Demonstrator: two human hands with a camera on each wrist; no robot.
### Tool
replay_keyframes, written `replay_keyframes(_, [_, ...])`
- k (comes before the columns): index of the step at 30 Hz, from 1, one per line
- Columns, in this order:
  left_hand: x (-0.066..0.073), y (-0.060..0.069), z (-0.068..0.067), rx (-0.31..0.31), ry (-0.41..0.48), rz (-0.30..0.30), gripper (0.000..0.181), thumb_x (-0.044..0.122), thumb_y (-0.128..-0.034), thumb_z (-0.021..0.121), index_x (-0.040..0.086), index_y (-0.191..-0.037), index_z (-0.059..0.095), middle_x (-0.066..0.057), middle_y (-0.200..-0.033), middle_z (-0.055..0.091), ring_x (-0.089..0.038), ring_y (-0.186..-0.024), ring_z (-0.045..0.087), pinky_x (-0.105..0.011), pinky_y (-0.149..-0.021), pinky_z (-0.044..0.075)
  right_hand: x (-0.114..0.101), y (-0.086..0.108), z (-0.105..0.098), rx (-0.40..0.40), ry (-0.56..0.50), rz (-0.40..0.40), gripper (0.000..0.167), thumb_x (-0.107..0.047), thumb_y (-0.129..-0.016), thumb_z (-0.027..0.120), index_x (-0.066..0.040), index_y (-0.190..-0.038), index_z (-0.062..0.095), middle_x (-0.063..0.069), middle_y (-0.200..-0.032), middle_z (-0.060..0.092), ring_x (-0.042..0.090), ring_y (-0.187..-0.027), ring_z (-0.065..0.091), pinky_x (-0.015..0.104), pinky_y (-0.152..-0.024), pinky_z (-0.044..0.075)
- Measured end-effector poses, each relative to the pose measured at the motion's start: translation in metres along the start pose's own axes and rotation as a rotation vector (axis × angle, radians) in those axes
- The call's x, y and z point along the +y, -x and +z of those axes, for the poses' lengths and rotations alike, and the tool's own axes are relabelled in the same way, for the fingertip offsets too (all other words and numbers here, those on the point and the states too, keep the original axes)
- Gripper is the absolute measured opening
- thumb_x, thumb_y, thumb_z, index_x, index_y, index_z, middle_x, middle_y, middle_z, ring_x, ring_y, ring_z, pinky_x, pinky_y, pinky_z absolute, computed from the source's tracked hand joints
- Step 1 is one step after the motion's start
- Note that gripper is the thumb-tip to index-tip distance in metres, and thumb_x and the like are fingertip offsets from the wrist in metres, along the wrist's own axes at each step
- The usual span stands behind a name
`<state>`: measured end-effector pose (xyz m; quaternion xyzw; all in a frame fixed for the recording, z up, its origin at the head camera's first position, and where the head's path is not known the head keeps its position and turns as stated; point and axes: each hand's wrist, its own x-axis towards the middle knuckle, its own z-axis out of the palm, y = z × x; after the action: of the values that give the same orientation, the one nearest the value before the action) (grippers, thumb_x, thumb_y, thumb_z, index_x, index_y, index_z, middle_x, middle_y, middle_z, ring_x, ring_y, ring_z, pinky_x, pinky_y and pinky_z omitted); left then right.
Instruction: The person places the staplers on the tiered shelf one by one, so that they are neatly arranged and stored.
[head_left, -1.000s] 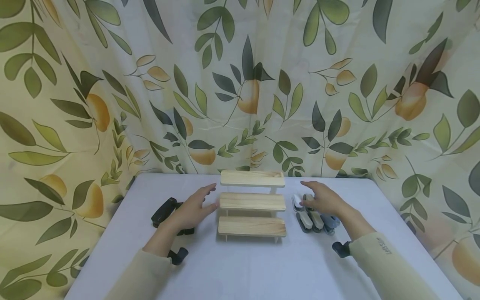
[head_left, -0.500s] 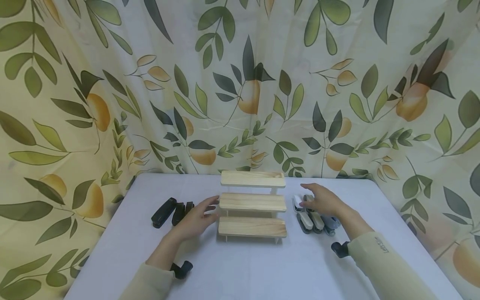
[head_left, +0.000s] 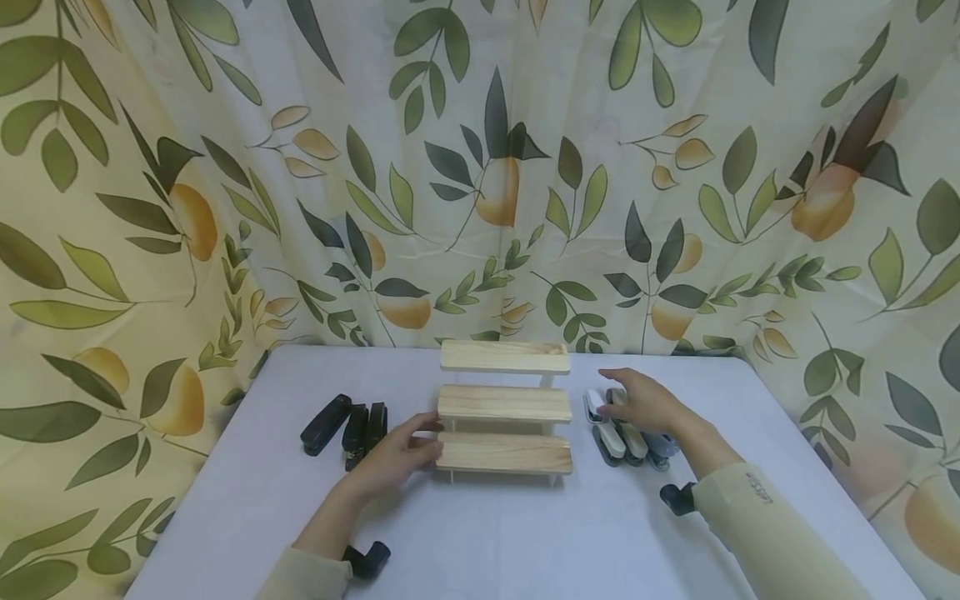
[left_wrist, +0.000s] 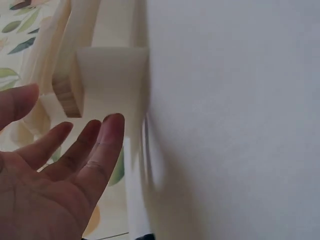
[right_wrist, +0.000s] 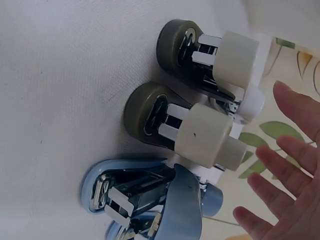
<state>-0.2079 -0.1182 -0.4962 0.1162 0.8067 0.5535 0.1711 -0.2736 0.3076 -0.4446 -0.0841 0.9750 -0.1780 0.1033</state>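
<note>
A three-step wooden rack (head_left: 504, 404) stands mid-table. My left hand (head_left: 397, 457) is at the left ends of its lower boards; in the left wrist view the hand (left_wrist: 65, 175) has its fingers spread near a board's end (left_wrist: 68, 95), holding nothing, and whether a fingertip touches is unclear. My right hand (head_left: 651, 404) hovers over several staplers right of the rack. In the right wrist view that hand (right_wrist: 290, 180) is spread beside two staplers with cream tops (right_wrist: 205, 135) and a blue stapler (right_wrist: 185, 200), gripping none.
Left of the rack lie three black staplers (head_left: 326, 425), near my left hand. The white-covered table (head_left: 480, 533) ends at a leaf-and-fruit patterned curtain (head_left: 480, 167) behind the rack and at the left side.
My left hand has moved down from beside the upper boards to the lower ones, uncovering the black staplers. The right hand has hardly moved.
</note>
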Motion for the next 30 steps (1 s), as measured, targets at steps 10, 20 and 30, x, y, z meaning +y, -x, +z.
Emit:
replay_keyframes(10, [-0.008,0.003,0.005,-0.069,0.059,-0.020,0.065,0.042,-0.0987,0.069,0.022,-0.155,0.045,-0.017,-0.155,0.050,-0.034,-0.130,0.062,-0.048,-0.104,0.054,0.001,-0.007,0.001,-0.031,0.007,0.023,0.080,-0.036,-0.092,0.079,-0.005,-0.156,0.043,0.030,-0.158,0.041,0.053,-0.146,0.036,0.069,-0.116,0.031])
replay_keyframes(20, [-0.021,0.000,0.009,-0.061,0.096,0.020,0.076,0.030,-0.0879,0.084,0.020,-0.153,0.047,-0.009,-0.123,0.071,-0.023,-0.112,0.071,-0.041,-0.095,0.057,0.002,-0.009,0.002,-0.050,-0.003,0.029,0.078,-0.036,-0.092,0.079,-0.003,-0.154,0.045,0.030,-0.157,0.042,0.054,-0.145,0.036,0.069,-0.116,0.031])
replay_keyframes(30, [-0.031,-0.002,0.013,0.006,0.122,0.032,0.072,0.031,-0.0878,0.083,0.019,-0.151,0.050,-0.008,-0.119,0.067,-0.018,-0.103,0.071,-0.031,-0.087,0.058,0.001,-0.017,0.006,-0.054,0.009,0.013,0.080,-0.035,-0.087,0.084,-0.007,-0.153,0.048,0.028,-0.155,0.046,0.053,-0.143,0.042,0.069,-0.114,0.036])
